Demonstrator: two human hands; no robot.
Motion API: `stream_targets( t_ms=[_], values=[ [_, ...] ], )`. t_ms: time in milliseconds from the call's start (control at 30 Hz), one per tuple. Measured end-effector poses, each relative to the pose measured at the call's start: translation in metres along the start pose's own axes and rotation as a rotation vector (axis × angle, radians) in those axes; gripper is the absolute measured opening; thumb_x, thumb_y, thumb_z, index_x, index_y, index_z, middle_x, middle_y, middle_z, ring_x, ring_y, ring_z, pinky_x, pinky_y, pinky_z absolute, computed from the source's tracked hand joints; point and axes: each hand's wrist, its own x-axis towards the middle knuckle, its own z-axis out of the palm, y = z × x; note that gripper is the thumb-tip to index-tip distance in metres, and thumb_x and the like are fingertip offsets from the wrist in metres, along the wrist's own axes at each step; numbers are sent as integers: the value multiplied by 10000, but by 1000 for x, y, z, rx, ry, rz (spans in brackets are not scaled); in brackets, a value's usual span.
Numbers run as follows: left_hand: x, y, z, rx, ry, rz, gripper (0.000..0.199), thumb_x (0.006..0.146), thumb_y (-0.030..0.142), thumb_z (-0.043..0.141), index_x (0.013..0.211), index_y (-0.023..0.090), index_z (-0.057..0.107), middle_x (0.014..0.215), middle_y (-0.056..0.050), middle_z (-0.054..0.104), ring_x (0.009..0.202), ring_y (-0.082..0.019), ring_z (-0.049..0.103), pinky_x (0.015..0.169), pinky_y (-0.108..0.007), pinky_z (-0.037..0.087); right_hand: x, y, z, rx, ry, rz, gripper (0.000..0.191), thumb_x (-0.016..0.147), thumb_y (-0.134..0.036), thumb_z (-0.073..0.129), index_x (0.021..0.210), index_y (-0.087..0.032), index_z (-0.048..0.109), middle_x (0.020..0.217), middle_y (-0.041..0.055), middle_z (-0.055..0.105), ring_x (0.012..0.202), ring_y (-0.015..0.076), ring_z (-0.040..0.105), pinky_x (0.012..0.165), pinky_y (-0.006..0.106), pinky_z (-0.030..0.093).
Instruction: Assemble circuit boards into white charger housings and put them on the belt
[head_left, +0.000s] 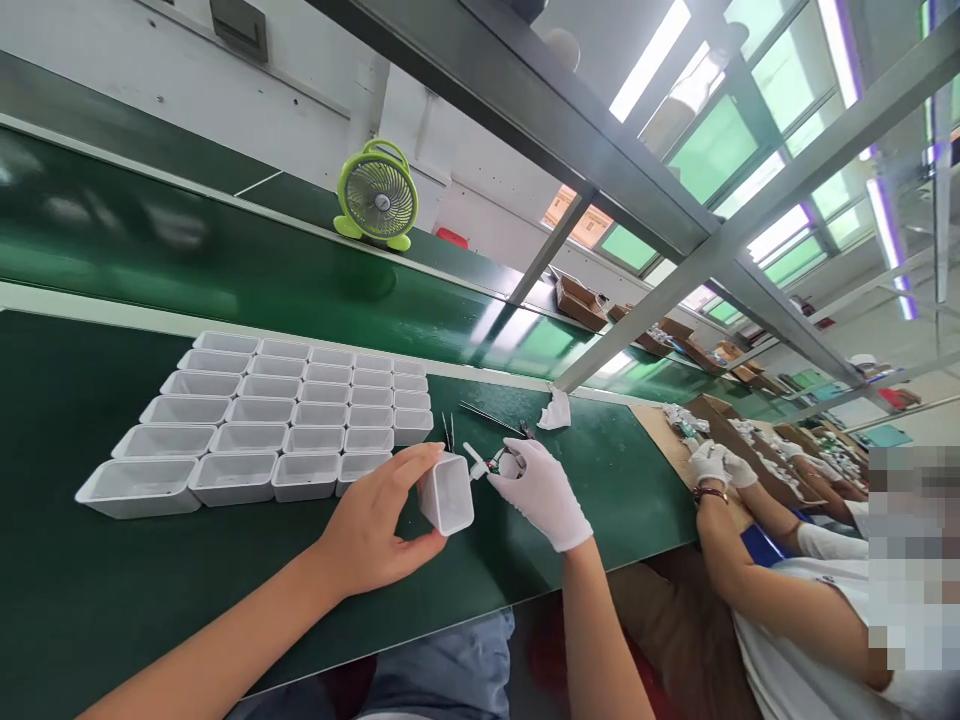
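Note:
My left hand (386,520), bare, grips a small white plastic tub (454,497) between thumb and fingers. The tub is tilted, its mouth facing me. Just to its right, my right hand (541,492) in a white glove is closed on a small white part with wires (508,464). The glove hides some of that part, and its kind is unclear. A white tab (475,462) sticks out between the part and the tub. Beyond the hands lie tweezers (448,432) and a long thin metal tool (491,416).
Rows of white tubs (232,478) stand close together at left on the green table (300,590). A crumpled white cloth (555,410) lies near the back strip. A green fan (377,200) stands behind. At right, a co-worker's gloved hands (720,465) work beside cardboard boxes (780,480).

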Motion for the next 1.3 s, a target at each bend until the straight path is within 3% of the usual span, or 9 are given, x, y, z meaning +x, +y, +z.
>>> stream_targets(
  t_ms=[67,167,267,367,500,667,800,1033,1300],
  values=[
    [0,-1,0,-2,0,2,580,900,185,615,1430,148,381,1358,-161,580,1191,-263,618,778,-301,601,-20,3,-3,286,130,-83,560,836,-370,754,1345,-221,575,1201,87,663,1056,229,659,979,398,569],
    [0,-2,-2,7,-1,9,615,897,175,627,1450,156,359,1363,-163,574,1203,-276,609,793,-320,600,-52,4,-2,640,444,-260,607,831,-354,780,1376,-244,536,1211,111,639,1017,244,668,903,438,609],
    [-2,-3,-2,3,-8,34,653,889,154,636,1471,156,339,1369,-171,568,1206,-287,603,813,-337,599,-73,-2,-1,565,751,-447,585,820,-271,787,1358,-250,557,1182,123,624,1033,261,656,848,438,625],
    [-4,-5,-2,-4,-20,54,669,887,160,647,1482,162,341,1365,-175,573,1163,-295,623,806,-354,600,-78,-16,-10,266,894,-589,658,781,-217,827,1375,-246,545,1103,108,643,990,243,670,790,384,649],
    [-8,-10,0,-20,-66,-5,684,898,261,676,1499,237,351,1368,-145,582,1109,-298,640,709,-342,598,-74,-41,-31,5,947,-706,459,870,-285,763,1285,-214,577,914,62,683,787,179,685,648,257,650],
    [-7,-11,1,-34,-75,-66,630,899,294,663,1468,278,394,1350,-120,596,1111,-300,642,643,-319,583,-73,-50,-40,8,896,-739,183,916,-329,707,1057,-222,661,864,54,646,727,151,666,658,205,644],
    [-5,-8,0,-40,-72,-53,623,896,275,651,1464,271,395,1335,-135,601,1031,-292,669,616,-314,578,-74,-45,-33,26,918,-721,268,880,-301,743,1134,-243,678,940,68,613,783,167,665,685,235,651],
    [-5,-7,0,-54,-92,-16,686,891,259,688,1491,266,357,1339,-156,585,961,-259,666,644,-320,581,-76,-44,-23,89,990,-612,348,883,-289,722,1216,-282,619,966,67,556,782,178,629,577,247,597],
    [-4,-2,1,-34,-62,12,685,878,167,655,1483,228,340,1351,-159,582,1120,-290,636,673,-299,576,-79,-35,-2,263,1034,-382,437,819,-240,715,1236,-284,593,1121,114,505,1009,277,589,790,421,582]
  ],
)
